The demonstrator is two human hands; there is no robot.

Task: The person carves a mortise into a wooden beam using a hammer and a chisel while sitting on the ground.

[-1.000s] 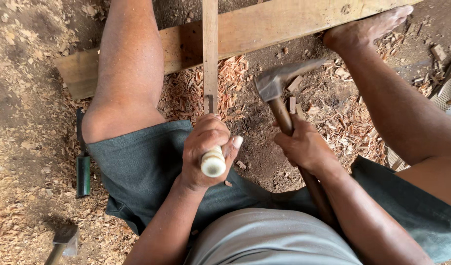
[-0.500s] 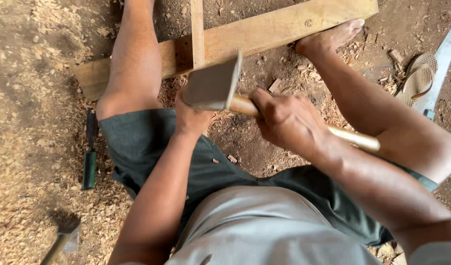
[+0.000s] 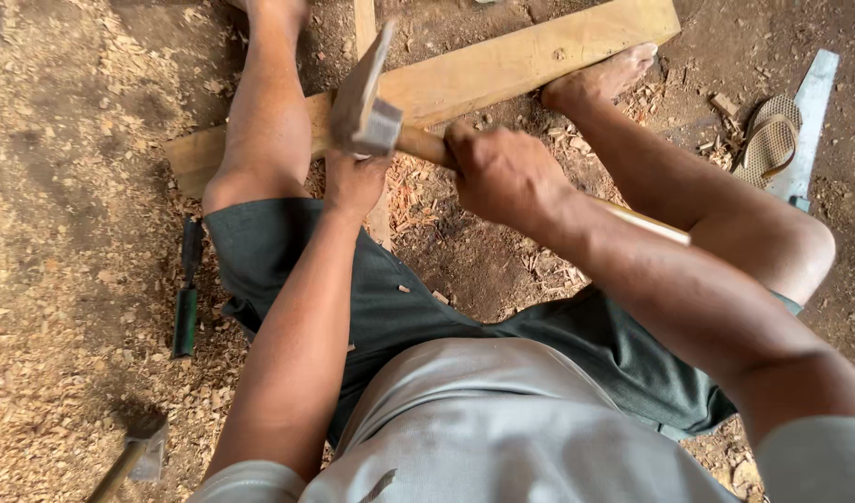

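Observation:
My right hand (image 3: 502, 172) grips the wooden handle of a hammer (image 3: 367, 102). Its metal head sits right over my left hand (image 3: 353, 182). That hand is closed in a fist around a tool handle, which the hammer head hides. The fist stands on a narrow wooden strip (image 3: 381, 219) that runs away from me and crosses a wide plank (image 3: 521, 61). My left leg lies over the plank, and my right foot (image 3: 600, 79) presses on it. Reddish chips lie around the strip.
On the sawdust at the left lies a green-handled chisel (image 3: 185, 307). A second hammer (image 3: 139, 456) rests at the bottom left. A sandal (image 3: 772, 140) and a grey metal blade (image 3: 809, 102) lie at the upper right. Wood shavings cover the ground.
The hammer has swung from beside my right hand, low by the strip, up and over onto my left fist. The pale end of the handle in my left hand is now covered.

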